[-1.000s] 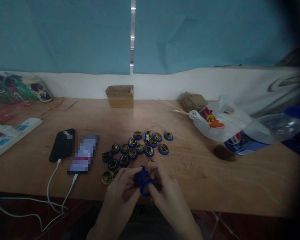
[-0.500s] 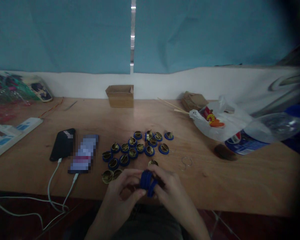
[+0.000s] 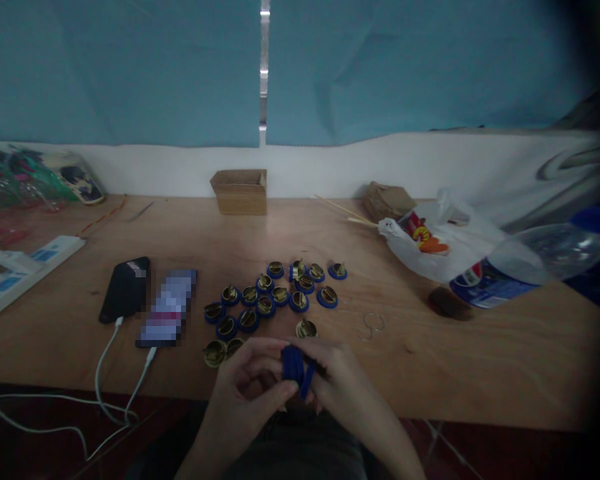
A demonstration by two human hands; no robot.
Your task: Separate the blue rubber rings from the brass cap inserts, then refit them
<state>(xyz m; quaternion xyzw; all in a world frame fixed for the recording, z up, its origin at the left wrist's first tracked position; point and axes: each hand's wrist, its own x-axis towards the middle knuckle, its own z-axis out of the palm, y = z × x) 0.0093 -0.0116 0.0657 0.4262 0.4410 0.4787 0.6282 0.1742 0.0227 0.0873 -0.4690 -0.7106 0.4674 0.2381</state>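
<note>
My left hand (image 3: 250, 387) is closed, pinching a bundle of blue ribbon (image 3: 293, 365) between thumb and fingers. From the other side my right hand (image 3: 337, 373) is closed on the same ribbon, where a narrow loose strip hangs near its fingertips. Whether something lies inside the windings is hidden. Just beyond the hands, several round gold pin-back badges (image 3: 265, 306) with blue rims lie pin side up. A plain gold pin back (image 3: 307, 329) sits right behind my fingers, and another gold one (image 3: 215, 353) lies left of my left hand.
A phone (image 3: 167, 307) and a black power bank (image 3: 126, 290) with white cables lie left, near a power strip (image 3: 55, 257). A small cardboard box (image 3: 241, 193) stands at the back. To the right are a plastic bag (image 3: 460, 240), a cola bottle (image 3: 510, 273) and thin wire (image 3: 373, 325).
My right hand has turned slightly, its fingers now lying flatter over the ribbon. The ribbon's loose strip has shifted a little downward, and the gold pin back behind shows more fully.
</note>
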